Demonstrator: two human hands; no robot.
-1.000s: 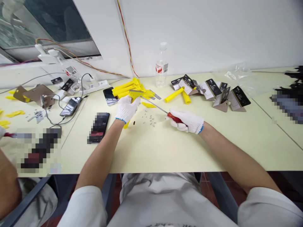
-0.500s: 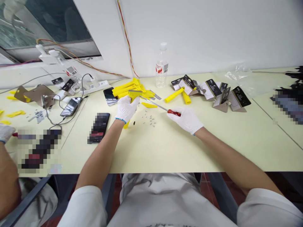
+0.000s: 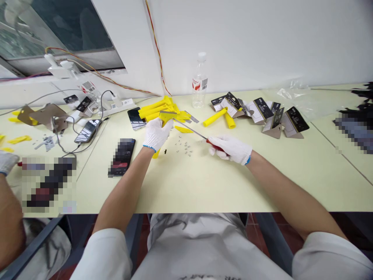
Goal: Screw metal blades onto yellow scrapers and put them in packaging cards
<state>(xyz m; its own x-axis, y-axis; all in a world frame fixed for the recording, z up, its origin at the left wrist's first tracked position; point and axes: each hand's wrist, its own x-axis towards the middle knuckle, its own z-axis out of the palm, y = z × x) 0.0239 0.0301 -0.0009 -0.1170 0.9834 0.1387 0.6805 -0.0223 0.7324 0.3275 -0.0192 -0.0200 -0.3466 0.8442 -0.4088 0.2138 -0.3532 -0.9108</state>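
Observation:
My left hand point(image 3: 157, 134), in a white knit glove, is closed around a yellow scraper point(image 3: 167, 116) with a flat metal blade edge at its head; its handle end sticks out below the palm. My gloved right hand point(image 3: 230, 148) grips the red handle of a screwdriver point(image 3: 194, 131). The long shaft points left, its tip at the scraper's head; whether it sits on a screw is too small to tell. Beneath the shaft lie a loose yellow piece point(image 3: 183, 129) and several small screws point(image 3: 185, 144). Behind my left hand is a pile of yellow scraper parts point(image 3: 154, 107).
Yellow handles point(image 3: 215, 117) and black-and-brown packaging cards point(image 3: 260, 110) lie at the back right. A plastic bottle point(image 3: 199, 83) stands by the wall. A phone point(image 3: 122, 157) lies left of my forearm. Cables and a power strip point(image 3: 124, 105) are farther left, near a co-worker's gloved hand point(image 3: 7, 162).
My right hand has shifted slightly right and down, and its fingers have turned on the screwdriver handle. My left hand and the scraper have barely moved.

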